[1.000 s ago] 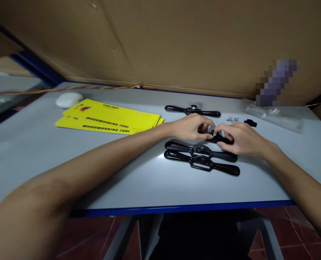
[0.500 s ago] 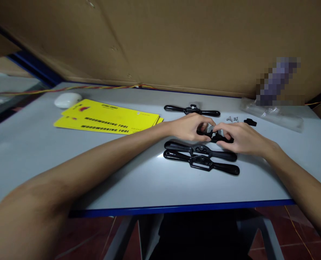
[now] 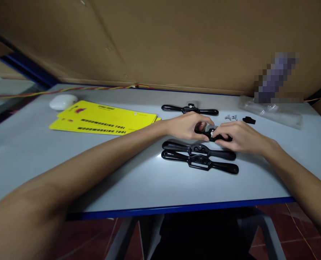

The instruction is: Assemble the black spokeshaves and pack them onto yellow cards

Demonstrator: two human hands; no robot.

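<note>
A black spokeshave (image 3: 209, 134) is held between my two hands just over the table, with a grey blade and a silver screw at its middle. My left hand (image 3: 189, 126) is closed round its left side, thumb along the near edge. On its right side my right hand (image 3: 237, 136) is closed, fingertips at the silver screw. Both handles are mostly hidden by my fingers. Nearer me lie two black spokeshave bodies (image 3: 199, 164), one before the other. Behind my hands rests another spokeshave (image 3: 190, 108) with its middle parts fitted.
Two silver wing-shaped screws (image 3: 231, 117) and a small black plate (image 3: 249, 120) lie right of centre. Yellow printed cards (image 3: 103, 117) and a white rounded object (image 3: 63, 102) are on the left. Clear plastic packaging (image 3: 274, 113) lies at the back right, before a cardboard wall (image 3: 176, 47).
My right fingertips have shifted slightly onto the silver screw, covering more of the spokeshave's middle. Both hands keep their hold. The whole view has shifted a little.
</note>
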